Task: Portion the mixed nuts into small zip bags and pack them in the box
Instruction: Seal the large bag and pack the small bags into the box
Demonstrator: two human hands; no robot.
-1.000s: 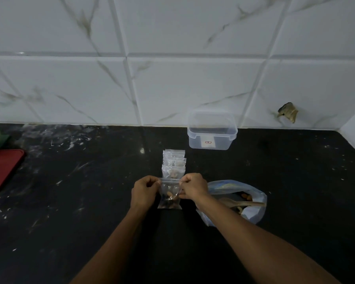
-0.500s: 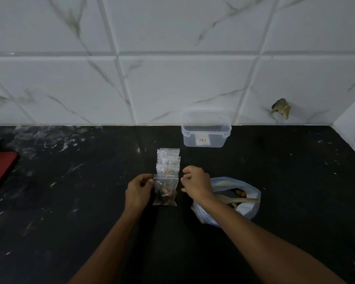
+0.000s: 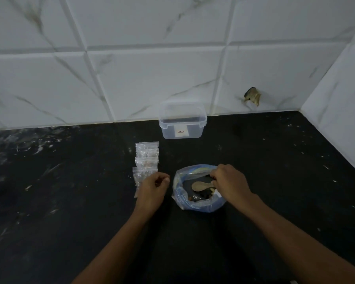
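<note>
Several small zip bags (image 3: 146,158) lie in an overlapping row on the black counter (image 3: 70,201), left of centre, running from near the box back toward the person; at least 4 show, exact count unclear, brown nuts faintly visible inside some. Left hand (image 3: 153,190) sits over the nearest bag's right edge, fingers loosely curled with thumb and forefinger close together; cannot tell whether it pinches anything. Clear plastic box (image 3: 182,124) stands lidless at the back against the white marble-tile wall (image 3: 152,78), well apart from both hands. Blue-tinted nut bag (image 3: 193,203) sits open just right of the left hand, dark nuts inside. Right hand (image 3: 231,184) reaches into its mouth, fingers curled round the handle of a wooden spoon (image 3: 200,185), bowl pointing left.
</note>
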